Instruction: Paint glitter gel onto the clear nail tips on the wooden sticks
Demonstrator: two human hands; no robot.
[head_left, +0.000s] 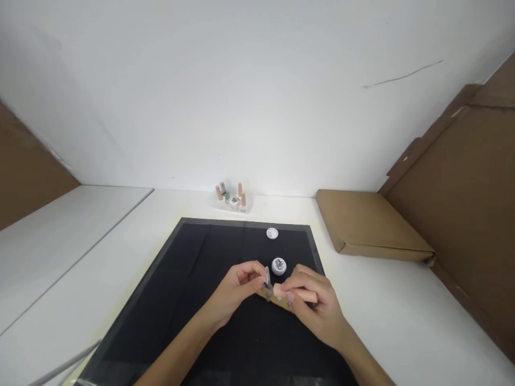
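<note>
- The left hand (231,292) pinches a small clear piece (267,275) between thumb and index finger, the pads pressed together near its lower end; the piece stands roughly upright, and too little of it shows to say what it is.
- The right hand (322,308) grips a peach-coloured cylindrical handle (306,295), thumb against one side and bent fingers over the other; it looks like a nail polish cap, though a brush is too small or blurred to make out.
- The handle's long axis runs mostly sideways, its left end pointing at the clear piece and its right end sticking out past the right fingers, slightly nearer the wearer.
- From the right fingertips, the clear piece lies to the left and a little farther from the body; the left hand is the nearer one, already on it. Whether handle and piece touch, I cannot tell.
- A yellowish strip (285,304) slants beneath both hands, partly hidden by them.
- Just beyond the hands, a round white jar (279,266) sits with silvery contents on the black mat (225,252); the white lid (272,233) lies farther off, apart from it.
- Past the mat's far edge, a clear tray (248,207) holds small bottles, several with peach caps; a flat cardboard box (370,222) lies to the right.
</note>
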